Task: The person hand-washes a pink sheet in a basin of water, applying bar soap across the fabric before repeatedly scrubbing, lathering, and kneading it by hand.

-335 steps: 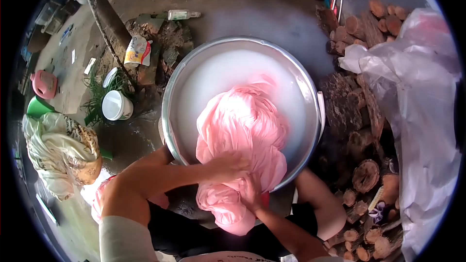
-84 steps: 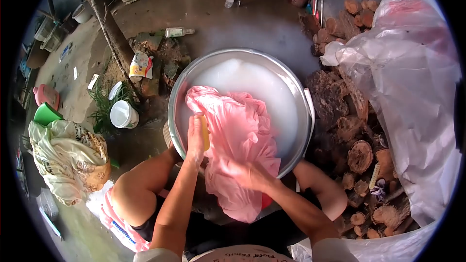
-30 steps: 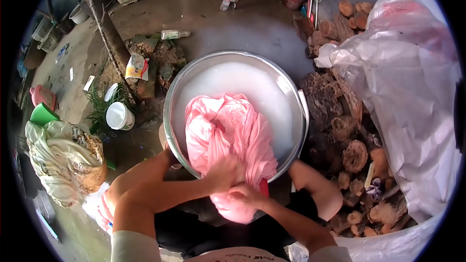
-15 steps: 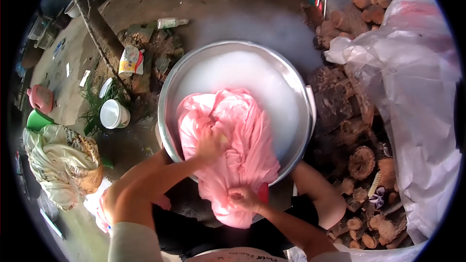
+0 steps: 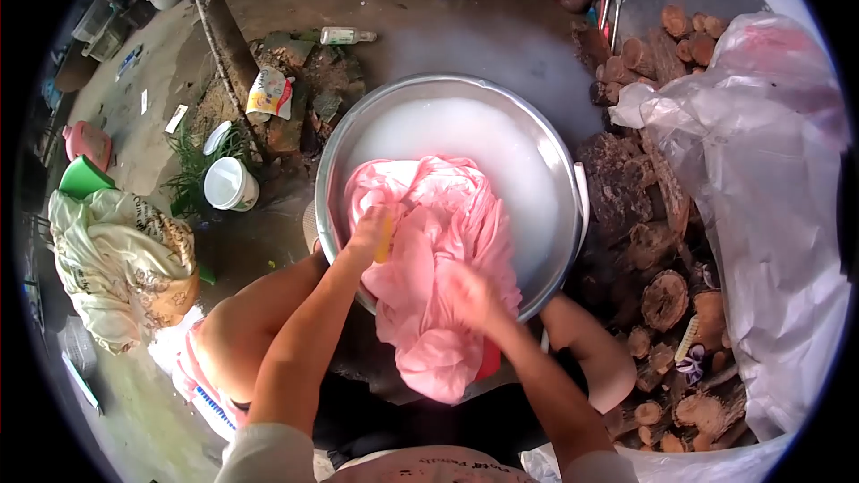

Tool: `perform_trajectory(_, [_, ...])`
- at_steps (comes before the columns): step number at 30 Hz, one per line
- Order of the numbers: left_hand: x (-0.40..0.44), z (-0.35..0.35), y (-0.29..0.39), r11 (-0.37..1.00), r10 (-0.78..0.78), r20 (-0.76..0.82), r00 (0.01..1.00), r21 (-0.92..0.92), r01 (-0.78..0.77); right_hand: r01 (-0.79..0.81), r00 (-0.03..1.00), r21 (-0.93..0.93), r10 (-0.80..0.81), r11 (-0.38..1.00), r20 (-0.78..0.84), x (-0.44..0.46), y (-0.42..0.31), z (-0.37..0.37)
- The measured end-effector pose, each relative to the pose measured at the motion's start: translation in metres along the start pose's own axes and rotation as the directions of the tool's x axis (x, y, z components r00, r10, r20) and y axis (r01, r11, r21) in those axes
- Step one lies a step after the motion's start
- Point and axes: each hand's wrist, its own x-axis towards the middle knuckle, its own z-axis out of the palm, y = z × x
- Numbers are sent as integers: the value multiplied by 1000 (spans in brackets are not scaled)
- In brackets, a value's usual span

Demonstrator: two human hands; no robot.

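Observation:
A large pink cloth (image 5: 447, 241) lies bunched in a wide metal basin (image 5: 333, 161) of milky, sudsy water (image 5: 528, 170), and its near end hangs over the front rim. My left hand (image 5: 367, 228) is closed around a narrow yellow bar (image 5: 384, 237) that looks like soap, at the cloth's left side. My right hand (image 5: 470, 297) is over the cloth's lower middle, its fingers smeared by motion. Something red (image 5: 489, 360) shows behind the hanging end.
Stacked logs (image 5: 666, 300) and a plastic sheet (image 5: 761, 206) border the basin's right. At left are a white bucket (image 5: 231, 184), a pile of light cloth (image 5: 116, 259), a green container (image 5: 85, 177) and a pink jug (image 5: 88, 145). A bottle (image 5: 347, 36) lies beyond.
My left hand has moved up and left relative to the cloth, showing the yellow bar more plainly. My right hand has risen from the cloth's hanging end. The view has shifted slightly.

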Motion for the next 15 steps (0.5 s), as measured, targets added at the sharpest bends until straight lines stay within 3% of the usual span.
perform_trajectory(1, [-12,-10,-2,993,-28,21,999,-118,30,169,986,-258,-162,951,48,25,5,-15])
perform_trajectory(2, [-26,-20,-7,969,-46,46,998,-239,55,334,942,-489,-307,806,138,43,11,-25])
perform_trajectory(5, [-91,-2,-14,787,-206,398,894,-475,393,192,953,-612,2,767,302,53,25,-19])
perform_trajectory(6, [-107,6,-15,805,-271,395,878,-408,431,143,947,-643,86,753,311,55,19,-19])
perform_trajectory(8, [-135,34,-15,839,-232,285,930,-425,339,35,912,-704,265,709,312,53,7,-18])
perform_trajectory(9, [-140,37,-12,855,-201,271,941,-420,304,37,929,-703,235,711,287,46,6,-14])
perform_trajectory(12, [-139,29,1,885,-181,443,878,-315,342,-6,976,-630,141,777,165,18,-4,-7])
perform_trajectory(13, [-147,33,15,752,-62,606,793,-494,436,-47,989,-556,115,830,89,7,-23,-14])
perform_trajectory(15, [-170,28,46,682,73,621,781,-602,415,-109,991,-280,82,954,-106,-8,-59,-34])
